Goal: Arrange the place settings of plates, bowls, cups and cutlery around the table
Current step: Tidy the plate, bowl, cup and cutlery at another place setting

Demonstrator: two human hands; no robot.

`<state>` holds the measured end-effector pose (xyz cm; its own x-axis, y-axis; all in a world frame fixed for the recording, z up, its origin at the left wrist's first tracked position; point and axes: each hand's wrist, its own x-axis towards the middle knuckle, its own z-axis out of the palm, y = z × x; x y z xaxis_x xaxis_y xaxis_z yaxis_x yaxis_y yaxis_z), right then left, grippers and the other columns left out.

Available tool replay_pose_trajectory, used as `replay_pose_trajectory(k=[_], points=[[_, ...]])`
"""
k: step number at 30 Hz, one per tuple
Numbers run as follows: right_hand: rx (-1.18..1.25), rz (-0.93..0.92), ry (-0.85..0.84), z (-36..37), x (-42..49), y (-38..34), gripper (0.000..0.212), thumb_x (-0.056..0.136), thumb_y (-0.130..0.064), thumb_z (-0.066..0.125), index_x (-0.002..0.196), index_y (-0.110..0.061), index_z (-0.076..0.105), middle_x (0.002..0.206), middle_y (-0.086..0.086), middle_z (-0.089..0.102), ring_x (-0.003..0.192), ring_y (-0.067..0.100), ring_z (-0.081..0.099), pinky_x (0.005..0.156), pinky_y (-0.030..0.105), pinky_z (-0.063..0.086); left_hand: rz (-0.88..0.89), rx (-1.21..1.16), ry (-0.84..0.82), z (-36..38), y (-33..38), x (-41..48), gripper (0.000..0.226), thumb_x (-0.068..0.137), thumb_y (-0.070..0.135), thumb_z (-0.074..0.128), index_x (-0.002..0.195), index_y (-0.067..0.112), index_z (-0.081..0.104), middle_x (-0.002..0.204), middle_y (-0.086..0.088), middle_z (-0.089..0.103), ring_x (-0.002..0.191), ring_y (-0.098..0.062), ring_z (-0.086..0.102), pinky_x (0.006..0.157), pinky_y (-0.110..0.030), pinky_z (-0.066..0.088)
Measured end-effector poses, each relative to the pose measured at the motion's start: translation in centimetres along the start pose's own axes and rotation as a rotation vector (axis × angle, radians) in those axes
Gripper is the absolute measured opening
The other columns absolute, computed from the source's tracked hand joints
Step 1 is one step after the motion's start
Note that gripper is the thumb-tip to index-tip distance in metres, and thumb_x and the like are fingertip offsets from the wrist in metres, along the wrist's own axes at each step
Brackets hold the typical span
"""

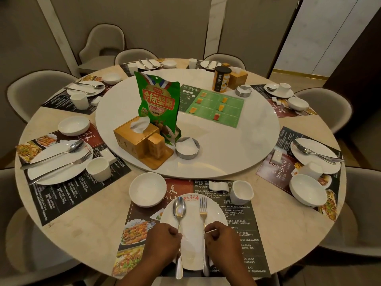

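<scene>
White plate (192,242) edges and cutlery handles hide beneath both hands.

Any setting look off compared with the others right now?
Yes: at the right-hand setting, the cup lies tipped on the plate rim, not upright on the mat. The far-right setting's cup also sits on its plate.

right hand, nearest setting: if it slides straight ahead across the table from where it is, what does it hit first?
Probably the white cup. The right hand pinches the fork on the plate and points away from the person. The cup sits just ahead, slightly right; the chopstick rest is beside it. Depth is unclear.
</scene>
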<state>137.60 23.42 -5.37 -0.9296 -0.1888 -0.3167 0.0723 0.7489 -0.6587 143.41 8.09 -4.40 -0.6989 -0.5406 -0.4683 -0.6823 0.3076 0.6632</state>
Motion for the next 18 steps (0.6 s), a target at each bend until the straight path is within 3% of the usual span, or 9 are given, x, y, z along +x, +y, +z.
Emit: replay_pose_trajectory(k=[2, 7, 11, 14, 18], points=[[0.002, -0.004, 0.002, 0.0, 0.1, 0.3, 0.015, 0.084, -0.015, 0.064, 0.081, -0.029, 0.066, 0.061, -0.01, 0.066, 0.06, 0.001, 0.062, 0.054, 0.014, 0.044, 0.006, -0.019, -0.009, 0.0, -0.2, 0.1, 0.015, 0.087, 0.016, 0.069, 0.074, 0.021, 0.075, 0.066, 0.003, 0.072, 0.05, -0.012, 0.068, 0.065, -0.03, 0.06], [0.066, -0.017, 0.061, -0.7, 0.1, 0.7, 0.015, 0.085, -0.016, 0.067, 0.088, -0.031, 0.066, 0.072, -0.012, 0.067, 0.068, -0.001, 0.063, 0.06, 0.011, 0.046, 0.054, 0.026, 0.012, 0.0, -0.8, 0.5, 0.015, 0.084, 0.021, 0.069, 0.072, 0.023, 0.077, 0.066, 0.007, 0.072, 0.056, -0.01, 0.069, 0.071, -0.031, 0.06], [0.049, -0.029, 0.284, -1.6, 0.5, 2.1, 0.017, 0.082, -0.015, 0.072, 0.091, -0.027, 0.064, 0.085, -0.006, 0.062, 0.075, 0.009, 0.059, 0.069, 0.029, 0.05, 0.127, 0.105, 0.2, -1.0, -1.7, 0.5, 0.004, 0.083, 0.026, 0.067, 0.084, 0.029, 0.068, 0.079, 0.011, 0.069, 0.071, -0.006, 0.063, 0.069, -0.024, 0.053], [0.035, 0.024, 0.267, -2.2, 0.5, 2.9, 0.022, 0.082, -0.017, 0.072, 0.102, -0.024, 0.064, 0.094, -0.004, 0.061, 0.083, 0.013, 0.056, 0.073, 0.025, 0.042, 0.111, 0.079, 0.281, -1.7, -2.7, 0.5, 0.013, 0.083, 0.025, 0.067, 0.093, 0.029, 0.059, 0.085, 0.01, 0.062, 0.081, -0.011, 0.062, 0.073, -0.028, 0.052], [0.158, 0.096, 0.14, -2.2, 0.0, 3.4, 0.025, 0.087, -0.014, 0.067, 0.106, -0.029, 0.065, 0.071, -0.014, 0.063, 0.068, -0.004, 0.054, 0.059, 0.011, 0.034, 0.093, 0.068, 0.187, -1.5, -3.2, 0.5, 0.021, 0.088, 0.021, 0.065, 0.106, 0.03, 0.058, 0.094, 0.008, 0.067, 0.077, -0.008, 0.058, 0.075, -0.024, 0.047]])
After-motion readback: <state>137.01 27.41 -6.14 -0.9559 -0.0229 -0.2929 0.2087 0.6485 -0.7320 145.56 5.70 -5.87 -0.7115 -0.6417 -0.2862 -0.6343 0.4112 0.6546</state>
